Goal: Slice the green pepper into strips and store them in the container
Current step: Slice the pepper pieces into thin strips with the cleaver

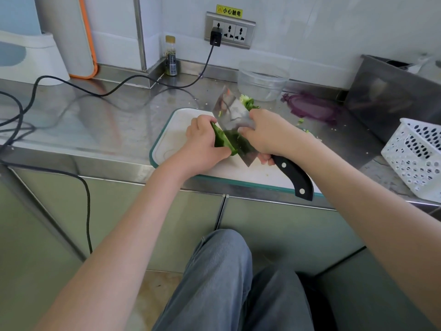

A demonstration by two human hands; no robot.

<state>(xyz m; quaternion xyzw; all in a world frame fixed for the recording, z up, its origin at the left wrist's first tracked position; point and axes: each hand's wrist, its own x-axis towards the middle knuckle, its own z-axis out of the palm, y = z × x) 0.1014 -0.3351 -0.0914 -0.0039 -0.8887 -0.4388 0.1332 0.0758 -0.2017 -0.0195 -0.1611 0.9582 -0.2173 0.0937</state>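
A flattened piece of green pepper [220, 139] lies on the white cutting board [171, 139] under my left hand [202, 139], which presses it down. My right hand [269, 133] grips a cleaver [235, 115] by its black handle [294, 174], the wide blade standing against the pepper's right side. Pepper scraps and core [248, 102] lie at the board's far edge behind the blade. A clear round container [262, 80] stands behind the board near the wall, with its purple lid [310, 108] on the counter to its right.
A steel counter [83, 120] carries a black cable [71, 82] that runs to the wall socket [229, 31]. A small bottle [170, 57] stands in the corner. At the right are a white perforated basket [415, 154] and a steel box [391, 91].
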